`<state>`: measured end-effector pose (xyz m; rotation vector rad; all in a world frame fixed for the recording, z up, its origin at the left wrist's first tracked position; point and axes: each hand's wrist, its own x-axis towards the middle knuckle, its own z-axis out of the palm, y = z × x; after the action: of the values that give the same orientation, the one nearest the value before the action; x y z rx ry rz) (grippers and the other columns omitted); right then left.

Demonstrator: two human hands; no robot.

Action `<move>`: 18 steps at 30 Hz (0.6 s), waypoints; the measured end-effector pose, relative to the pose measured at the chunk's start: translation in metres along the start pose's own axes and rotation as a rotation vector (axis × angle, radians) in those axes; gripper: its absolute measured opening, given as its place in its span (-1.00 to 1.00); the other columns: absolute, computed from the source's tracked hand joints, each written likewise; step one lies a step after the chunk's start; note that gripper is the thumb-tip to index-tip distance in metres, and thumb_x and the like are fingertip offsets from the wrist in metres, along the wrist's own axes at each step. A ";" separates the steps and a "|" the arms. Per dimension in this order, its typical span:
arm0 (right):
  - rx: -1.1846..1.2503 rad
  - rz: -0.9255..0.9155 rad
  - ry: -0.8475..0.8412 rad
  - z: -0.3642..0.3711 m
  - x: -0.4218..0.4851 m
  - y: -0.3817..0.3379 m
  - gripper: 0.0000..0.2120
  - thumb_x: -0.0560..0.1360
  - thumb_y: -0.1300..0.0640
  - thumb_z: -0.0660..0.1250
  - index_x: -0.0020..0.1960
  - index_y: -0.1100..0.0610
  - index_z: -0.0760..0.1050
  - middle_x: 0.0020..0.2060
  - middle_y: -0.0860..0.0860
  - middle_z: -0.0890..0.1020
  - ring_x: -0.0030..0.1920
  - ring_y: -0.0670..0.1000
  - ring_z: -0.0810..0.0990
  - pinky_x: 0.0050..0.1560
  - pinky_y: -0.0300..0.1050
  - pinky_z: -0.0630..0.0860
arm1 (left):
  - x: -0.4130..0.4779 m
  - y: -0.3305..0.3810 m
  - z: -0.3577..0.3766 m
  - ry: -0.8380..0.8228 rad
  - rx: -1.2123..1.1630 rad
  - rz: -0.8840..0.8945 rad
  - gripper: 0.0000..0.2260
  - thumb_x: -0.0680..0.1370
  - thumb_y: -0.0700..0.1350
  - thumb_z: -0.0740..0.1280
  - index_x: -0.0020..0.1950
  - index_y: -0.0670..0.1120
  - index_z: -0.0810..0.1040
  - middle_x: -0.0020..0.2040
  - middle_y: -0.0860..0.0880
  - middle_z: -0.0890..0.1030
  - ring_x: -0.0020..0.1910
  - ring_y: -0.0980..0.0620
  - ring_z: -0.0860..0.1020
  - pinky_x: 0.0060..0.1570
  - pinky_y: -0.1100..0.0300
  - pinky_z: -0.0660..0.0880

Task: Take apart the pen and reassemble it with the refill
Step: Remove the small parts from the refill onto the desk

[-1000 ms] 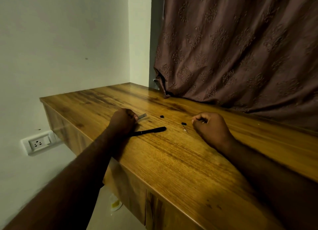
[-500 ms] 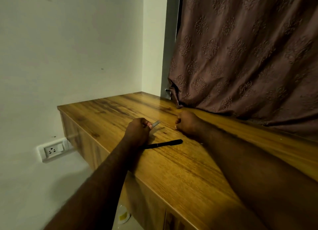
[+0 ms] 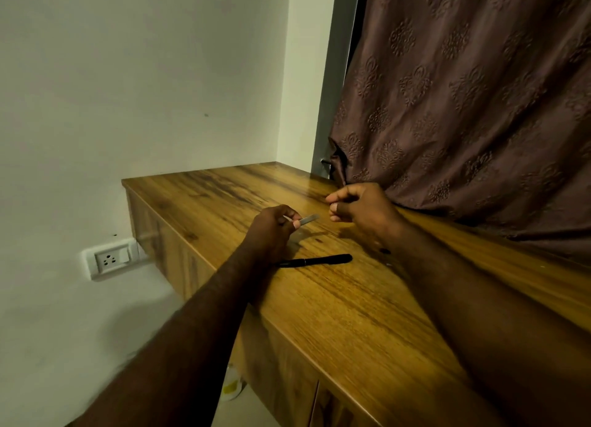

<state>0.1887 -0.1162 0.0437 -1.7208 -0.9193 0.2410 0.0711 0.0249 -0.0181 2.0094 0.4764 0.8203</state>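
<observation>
My left hand [image 3: 271, 228] is raised a little above the wooden desk [image 3: 351, 314] and pinches a thin pale refill [image 3: 308, 219], whose tip points right. My right hand [image 3: 361, 207] hovers just to the right of that tip with its fingertips pinched together; whether a small part sits between them I cannot tell. The black pen barrel [image 3: 316, 261] lies flat on the desk below both hands. A small black piece [image 3: 384, 251] lies beside my right forearm, partly hidden by it.
A brown patterned curtain [image 3: 463, 107] hangs over the desk's back edge at the right. The white wall [image 3: 128, 91] carries a socket [image 3: 110, 260] left of the desk. A small pale object [image 3: 232, 386] lies on the floor below the desk's front edge.
My right hand has lifted off the desk and moved up toward the refill tip. My left hand has raised the refill slightly. The camera view has shifted.
</observation>
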 end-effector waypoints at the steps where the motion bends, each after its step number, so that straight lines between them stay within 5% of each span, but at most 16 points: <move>1: 0.028 -0.010 0.008 0.000 -0.002 -0.003 -0.86 0.47 0.43 0.34 -0.07 0.24 0.59 -0.16 0.15 0.63 -0.20 0.03 0.62 -0.14 -0.18 0.64 | -0.001 0.001 0.000 -0.001 -0.001 0.009 -0.97 0.54 -0.14 0.34 -0.07 -0.02 0.56 -0.28 0.00 0.58 -0.32 0.06 0.54 -0.36 0.22 0.43; 14: 0.124 -0.007 0.040 0.017 -0.014 0.010 -0.87 0.48 0.39 0.34 -0.06 0.21 0.61 -0.21 0.15 0.67 -0.22 0.03 0.65 -0.10 -0.09 0.64 | 0.000 -0.003 -0.002 -0.033 -0.073 0.058 -0.95 0.52 -0.17 0.37 -0.08 -0.04 0.62 -0.27 0.00 0.58 -0.28 0.09 0.51 -0.21 0.17 0.45; 18: 0.130 -0.001 0.066 0.020 -0.012 0.014 -0.87 0.49 0.40 0.33 -0.04 0.24 0.61 -0.18 0.15 0.66 -0.25 0.00 0.64 -0.17 -0.18 0.63 | -0.004 0.001 -0.003 -0.043 -0.147 0.066 -0.89 0.54 -0.25 0.33 0.00 -0.19 0.64 -0.31 0.06 0.59 -0.38 0.30 0.51 -0.31 0.39 0.42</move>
<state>0.1753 -0.1107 0.0203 -1.5995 -0.8380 0.2366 0.0661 0.0239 -0.0180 1.9114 0.3177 0.8258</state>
